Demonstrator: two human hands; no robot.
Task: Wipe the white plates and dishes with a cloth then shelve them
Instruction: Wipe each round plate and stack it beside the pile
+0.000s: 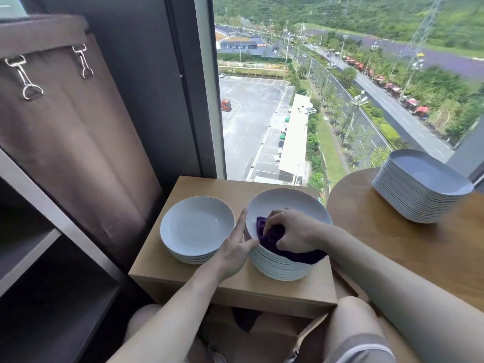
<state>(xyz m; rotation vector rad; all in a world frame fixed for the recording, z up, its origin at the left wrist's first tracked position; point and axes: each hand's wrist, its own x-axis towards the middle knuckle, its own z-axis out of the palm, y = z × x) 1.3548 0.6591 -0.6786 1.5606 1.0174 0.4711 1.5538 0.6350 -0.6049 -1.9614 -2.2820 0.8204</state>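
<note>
Two stacks of white round dishes stand on a small wooden stand (183, 273). The taller stack (285, 265) is on the right, the lower stack (196, 226) on the left. My right hand (293, 231) grips a bunched purple cloth (269, 238) inside the top dish (285, 205) of the taller stack; the cloth's end hangs over the near rim. My left hand (235, 247) holds that top dish's left rim, thumb on the inside edge, index finger straight along the outside.
A stack of white rounded-rectangular plates (419, 187) sits on the round wooden table (392, 244) at right. Dark open shelves (39, 258) are at left, with a brown fabric cover (73, 127) clipped behind them. A large window rises directly behind the stand. My knees are below.
</note>
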